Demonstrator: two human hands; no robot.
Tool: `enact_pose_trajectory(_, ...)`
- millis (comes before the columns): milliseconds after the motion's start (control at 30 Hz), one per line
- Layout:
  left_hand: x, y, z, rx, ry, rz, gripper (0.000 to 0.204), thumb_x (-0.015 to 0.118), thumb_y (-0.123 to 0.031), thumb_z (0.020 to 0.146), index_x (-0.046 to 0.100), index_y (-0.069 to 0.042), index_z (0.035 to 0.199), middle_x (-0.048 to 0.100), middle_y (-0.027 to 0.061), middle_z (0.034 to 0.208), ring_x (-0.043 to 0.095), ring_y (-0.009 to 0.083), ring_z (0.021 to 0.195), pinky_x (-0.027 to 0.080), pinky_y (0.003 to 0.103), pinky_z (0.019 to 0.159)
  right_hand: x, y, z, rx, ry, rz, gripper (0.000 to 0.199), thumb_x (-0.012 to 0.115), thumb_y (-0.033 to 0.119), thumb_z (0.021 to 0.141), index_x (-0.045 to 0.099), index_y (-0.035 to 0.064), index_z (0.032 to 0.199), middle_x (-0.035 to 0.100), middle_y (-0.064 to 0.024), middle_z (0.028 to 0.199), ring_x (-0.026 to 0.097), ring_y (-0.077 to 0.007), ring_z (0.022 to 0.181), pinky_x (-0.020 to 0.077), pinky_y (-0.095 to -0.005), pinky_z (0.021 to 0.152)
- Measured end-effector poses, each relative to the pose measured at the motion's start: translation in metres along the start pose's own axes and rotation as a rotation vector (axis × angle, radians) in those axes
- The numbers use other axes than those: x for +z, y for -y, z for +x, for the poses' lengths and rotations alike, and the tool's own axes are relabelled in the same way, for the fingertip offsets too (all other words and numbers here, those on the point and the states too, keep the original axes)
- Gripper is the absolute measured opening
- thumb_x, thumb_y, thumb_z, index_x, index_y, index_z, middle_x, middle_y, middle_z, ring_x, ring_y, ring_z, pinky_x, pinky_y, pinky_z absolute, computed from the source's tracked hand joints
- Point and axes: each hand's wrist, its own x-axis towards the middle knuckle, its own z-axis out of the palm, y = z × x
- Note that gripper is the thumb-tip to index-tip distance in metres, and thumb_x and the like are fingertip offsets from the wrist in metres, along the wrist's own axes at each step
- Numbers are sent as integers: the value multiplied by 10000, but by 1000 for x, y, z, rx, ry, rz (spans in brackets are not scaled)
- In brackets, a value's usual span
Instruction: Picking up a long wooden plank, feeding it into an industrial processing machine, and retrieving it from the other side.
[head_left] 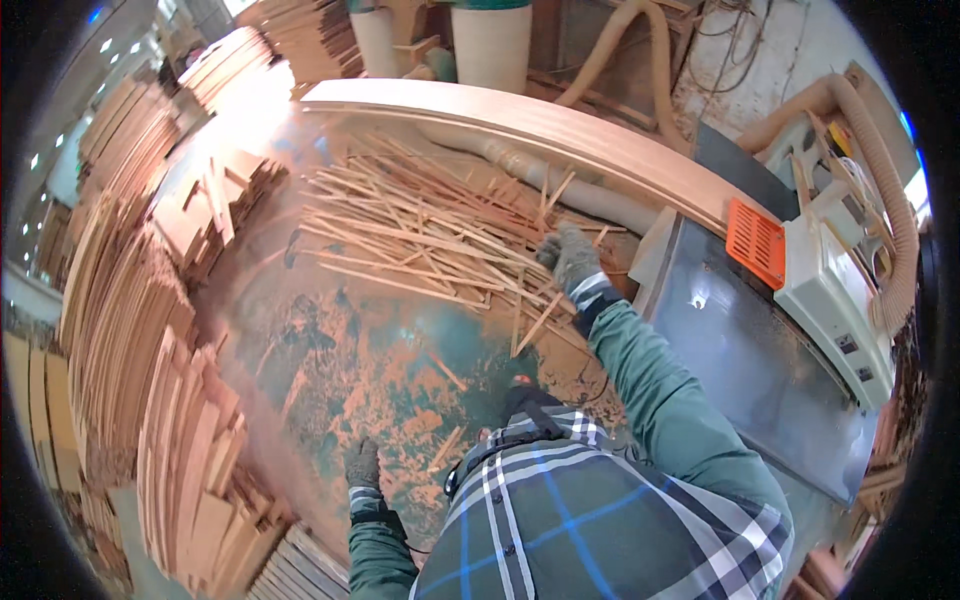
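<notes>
The gloved right hand (573, 258), fingers bent, appears over thin wooden strips (425, 228), the gloved left hand (362, 466), loosely curled, above sawdusted floor (385, 372); whether either grips anything I cannot tell.

Harsh glare bleaches the upper left; the metal table (740, 350) glints (edges bow near the rim).

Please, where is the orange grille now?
In the head view, the orange grille is toward the right, beside the white box, right of the right hand.
</notes>
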Motion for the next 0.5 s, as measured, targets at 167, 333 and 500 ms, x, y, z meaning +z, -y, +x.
enact_pose_trajectory(167, 15, 1, 49, 331, 59, 503, 418, 445, -423, 908, 633, -54, 845, 636, 190, 834, 604, 342, 791, 457, 473, 710, -70, 53, 80, -390, 93, -366, 209, 569, 273, 938, 595, 76, 872, 642, -96, 750, 566, -224, 581, 469, -336, 559)
enact_pose_trajectory(333, 18, 17, 28, -51, 441, 315, 402, 453, -408, 909, 637, -57, 844, 641, 193, 838, 613, 345, 786, 465, 476, 705, -111, 97, 148, -1113, -222, -1207, 255, 632, 306, 926, 600, 67, 1010, 646, -82, 775, 613, -215, 666, 507, -303, 556)
enact_pose_trajectory(500, 11, -13, 46, -276, 568, 278, 387, 461, -394, 910, 642, -59, 842, 646, 196, 843, 622, 349, 781, 472, 479, 700, -100, 114, 192, -493, -378, 245, 368, 640, 389, 930, 567, 79, 1113, 606, -28, 863, 591, -179, 696, 519, -283, 545)
